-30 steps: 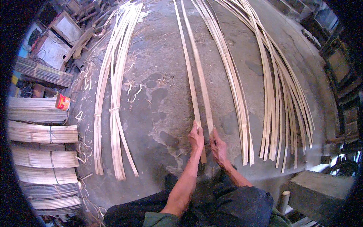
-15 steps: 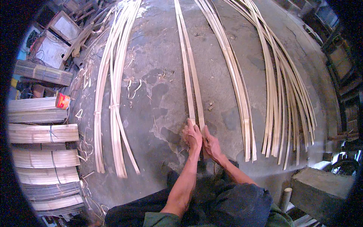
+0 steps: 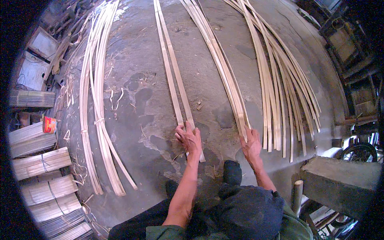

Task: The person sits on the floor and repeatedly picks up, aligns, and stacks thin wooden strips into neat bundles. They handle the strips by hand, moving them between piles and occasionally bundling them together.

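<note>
Two long pale bamboo strips (image 3: pixel 171 76) lie side by side on the concrete floor, running away from me. My left hand (image 3: pixel 189 139) is bent over them near their close end, with fingers curled on the strips; the strip tips show just below it. To the right, a narrow stack of bamboo strips (image 3: pixel 222 66) stretches along the floor. Around its near end my right hand (image 3: pixel 251 147) is closed, thumb on the left side, hiding the ends.
On the left lie long tied strip bundles (image 3: pixel 84 120). Farther left are piles of short tied slats (image 3: pixel 42 163) and a red tub (image 3: pixel 49 125). A loose fan of strips (image 3: pixel 276 88) spreads at the right, with a concrete block (image 3: pixel 340 180) below it.
My right hand has left the two middle strips, moved right and closed on the near end of the stack. My left hand stays on the two strips. The view has shifted rightward.
</note>
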Action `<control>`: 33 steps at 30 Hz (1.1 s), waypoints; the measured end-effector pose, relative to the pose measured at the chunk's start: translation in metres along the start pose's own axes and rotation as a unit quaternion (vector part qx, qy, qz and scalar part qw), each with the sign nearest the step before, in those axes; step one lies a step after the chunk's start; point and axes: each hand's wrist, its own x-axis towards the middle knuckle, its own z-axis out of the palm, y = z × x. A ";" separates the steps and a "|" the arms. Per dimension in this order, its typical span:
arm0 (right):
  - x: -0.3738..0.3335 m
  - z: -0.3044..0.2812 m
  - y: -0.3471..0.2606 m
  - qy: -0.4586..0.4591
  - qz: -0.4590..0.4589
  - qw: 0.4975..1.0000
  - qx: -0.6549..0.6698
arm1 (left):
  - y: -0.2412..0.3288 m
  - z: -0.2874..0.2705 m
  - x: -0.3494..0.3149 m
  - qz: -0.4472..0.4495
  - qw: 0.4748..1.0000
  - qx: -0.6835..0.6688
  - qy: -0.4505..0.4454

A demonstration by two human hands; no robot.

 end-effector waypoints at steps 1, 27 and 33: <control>-0.004 -0.002 0.009 -0.020 0.008 1.000 -0.021 | 0.001 0.002 0.001 0.004 1.000 -0.005 0.008; -0.016 -0.008 -0.053 0.013 0.012 0.967 0.256 | 0.023 0.027 0.008 -0.061 0.953 -0.291 -0.049; -0.017 0.058 -0.058 0.000 0.047 0.924 0.378 | 0.031 0.023 0.003 -0.063 0.952 -0.277 -0.111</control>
